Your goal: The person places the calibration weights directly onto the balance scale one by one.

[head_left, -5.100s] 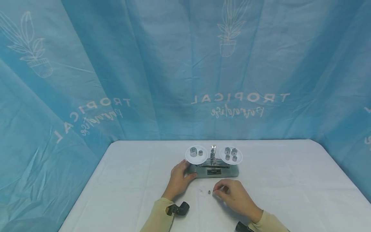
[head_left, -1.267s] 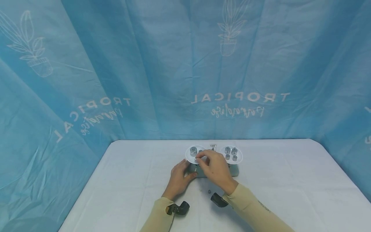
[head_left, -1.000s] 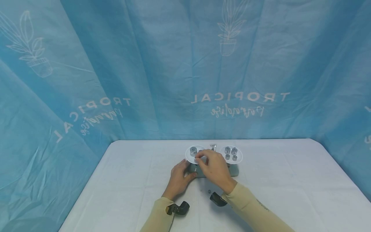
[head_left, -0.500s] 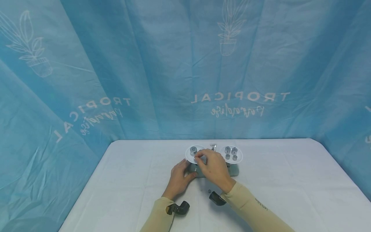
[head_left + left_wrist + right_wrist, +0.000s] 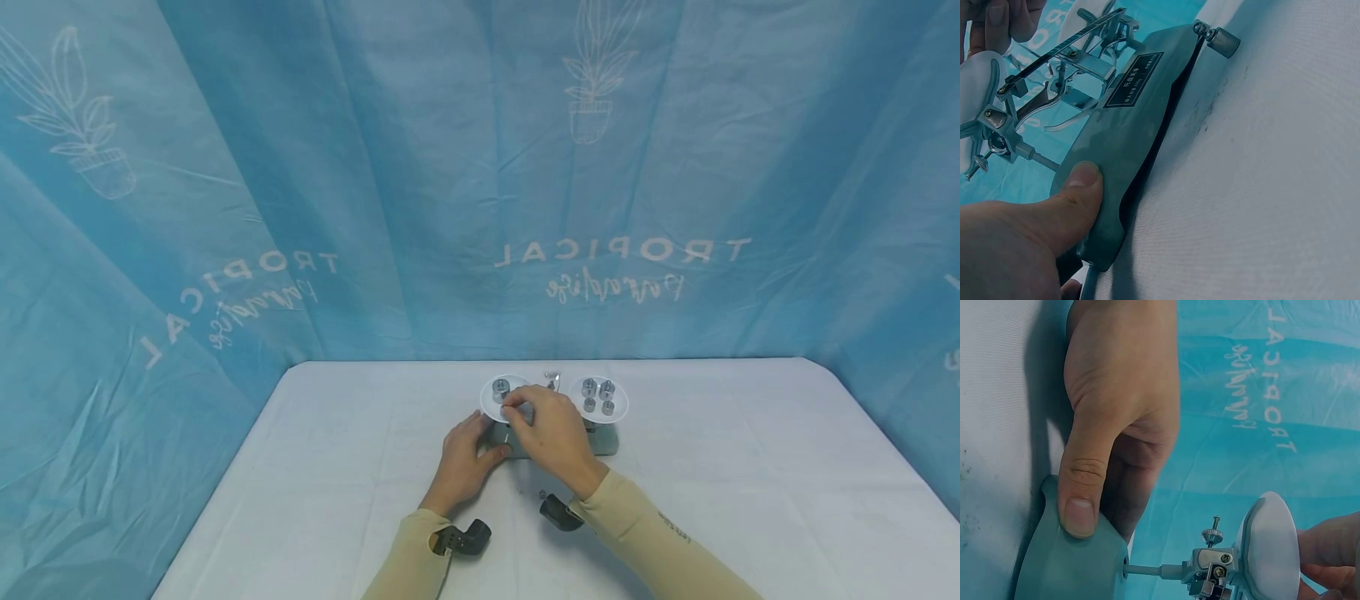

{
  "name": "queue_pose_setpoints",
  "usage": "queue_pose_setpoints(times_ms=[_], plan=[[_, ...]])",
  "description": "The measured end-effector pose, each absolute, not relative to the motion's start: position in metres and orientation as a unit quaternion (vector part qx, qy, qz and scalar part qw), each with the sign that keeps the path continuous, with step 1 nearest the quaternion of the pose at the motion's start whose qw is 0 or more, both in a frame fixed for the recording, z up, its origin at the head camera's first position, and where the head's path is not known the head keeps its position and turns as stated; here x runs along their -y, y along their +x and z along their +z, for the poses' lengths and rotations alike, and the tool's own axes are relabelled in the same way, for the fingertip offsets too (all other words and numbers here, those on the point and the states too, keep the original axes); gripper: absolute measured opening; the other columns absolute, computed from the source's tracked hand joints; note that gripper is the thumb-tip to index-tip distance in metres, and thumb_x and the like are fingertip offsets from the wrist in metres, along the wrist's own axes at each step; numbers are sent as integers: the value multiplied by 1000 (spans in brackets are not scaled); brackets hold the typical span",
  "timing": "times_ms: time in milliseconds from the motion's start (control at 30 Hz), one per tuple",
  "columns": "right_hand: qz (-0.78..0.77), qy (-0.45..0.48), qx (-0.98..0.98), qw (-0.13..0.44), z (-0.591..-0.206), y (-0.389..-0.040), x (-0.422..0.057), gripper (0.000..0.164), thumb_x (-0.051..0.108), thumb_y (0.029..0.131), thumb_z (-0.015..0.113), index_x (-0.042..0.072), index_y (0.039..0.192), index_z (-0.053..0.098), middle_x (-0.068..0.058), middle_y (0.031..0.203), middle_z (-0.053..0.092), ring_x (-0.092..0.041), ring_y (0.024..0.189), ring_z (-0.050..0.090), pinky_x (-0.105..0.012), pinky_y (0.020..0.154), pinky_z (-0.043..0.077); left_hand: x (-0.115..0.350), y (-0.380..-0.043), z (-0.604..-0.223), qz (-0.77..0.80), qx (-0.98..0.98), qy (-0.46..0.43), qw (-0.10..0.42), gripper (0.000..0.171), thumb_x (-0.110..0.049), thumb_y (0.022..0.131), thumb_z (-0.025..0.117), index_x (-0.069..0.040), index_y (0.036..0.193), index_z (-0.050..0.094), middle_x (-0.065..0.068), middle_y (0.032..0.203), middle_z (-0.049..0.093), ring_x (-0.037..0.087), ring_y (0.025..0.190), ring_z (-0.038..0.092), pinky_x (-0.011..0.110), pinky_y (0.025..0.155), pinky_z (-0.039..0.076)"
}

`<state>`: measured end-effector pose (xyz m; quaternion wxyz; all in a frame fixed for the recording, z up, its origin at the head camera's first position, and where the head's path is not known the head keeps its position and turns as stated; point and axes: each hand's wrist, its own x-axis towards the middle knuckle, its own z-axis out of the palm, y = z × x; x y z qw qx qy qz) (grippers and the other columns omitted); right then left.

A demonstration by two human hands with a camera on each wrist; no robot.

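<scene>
A grey-green balance scale [image 5: 606, 442] stands at the table's back edge. My left hand [image 5: 459, 467] grips the left end of its base; in the left wrist view the thumb [image 5: 1082, 187] presses on the front face. Over the left white pan [image 5: 487, 410], my right hand [image 5: 555, 429] has thumb and forefinger pinched low on a small metal weight, mostly hidden by the fingertips. A larger cylindrical weight [image 5: 501, 387] stands on that pan behind the fingertips. The right pan [image 5: 619, 410] bears several metal weights [image 5: 589, 387].
A small knobbed weight [image 5: 1222, 42] lies on the white tablecloth [image 5: 337, 483] in front of the scale, close to the right wrist's black camera [image 5: 560, 512]. Another black camera [image 5: 472, 539] sits at the left wrist. A blue curtain [image 5: 450, 167] hangs behind the table.
My right hand has gone from the tablecloth up to the left pan with a small weight, then shifted slightly left there. The left hand keeps its hold on the base.
</scene>
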<state>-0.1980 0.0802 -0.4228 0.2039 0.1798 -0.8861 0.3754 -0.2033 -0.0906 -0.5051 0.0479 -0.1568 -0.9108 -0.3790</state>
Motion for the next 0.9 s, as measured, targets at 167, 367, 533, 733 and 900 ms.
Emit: queue_pose_setpoints(times_ms=[167,367,533,733,900], plan=[[379,180,886,198,-422,-198,-80,4,13,88,77,14,91,75,3,90,74,-3,51,39,-25,52,40,90,-204,-506,-380,911,-155,47,65,-35,93,71,-4,146,51,14,148,52,37,141,42,62,117,27],[378,178,888,191,-421,-197,-80,4,13,88,76,15,92,75,3,91,74,-3,52,39,-25,52,40,91,-204,-506,-384,909,-157,49,64,-35,93,71,-5,146,51,14,149,52,37,141,42,63,117,26],[378,173,891,185,-420,-197,-80,4,14,89,75,16,92,76,4,91,75,-4,52,40,-25,52,40,91,-204,-506,-384,908,-159,49,64,-35,93,71,-4,146,51,14,149,52,37,141,42,64,117,26],[377,172,890,188,-420,-197,-80,4,14,89,76,16,93,76,4,91,74,-3,51,40,-24,51,39,91,-204,-506,-384,909,-158,48,65,-36,93,71,-5,146,50,14,149,51,37,141,42,63,117,26],[385,167,888,185,-420,-197,-82,6,14,89,76,15,94,76,5,89,74,-2,51,42,-23,48,38,91,-204,-507,-384,909,-156,49,65,-36,93,71,-5,146,51,14,149,52,37,141,41,63,117,26]])
